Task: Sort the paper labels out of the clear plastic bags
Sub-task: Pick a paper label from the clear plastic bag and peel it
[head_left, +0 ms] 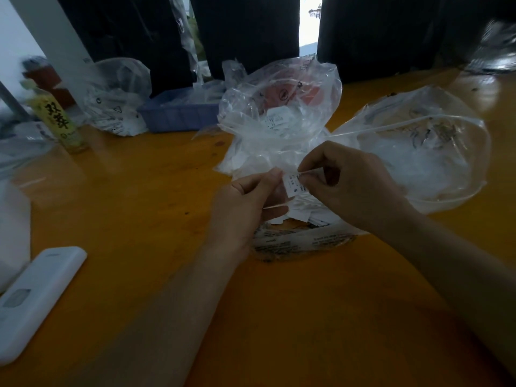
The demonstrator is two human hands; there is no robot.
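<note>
— Both hands? What's each one on?
— Left hand [245,202] and right hand [346,182] pinch one small paper label [293,185], a flat white rectangle printed "S", above a crinkled clear plastic bag [279,113].
— And beside it?
— Another glossy, puffed bag [424,152] on the smooth orange table [139,196]; a ribbed blue tray [178,115] behind.

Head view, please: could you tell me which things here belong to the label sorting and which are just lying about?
Belonging to the job:
paper label, pinched by left hand and right hand
clear bags
loose labels

Just lying about:
white remote
green bottle
blue tray
</note>
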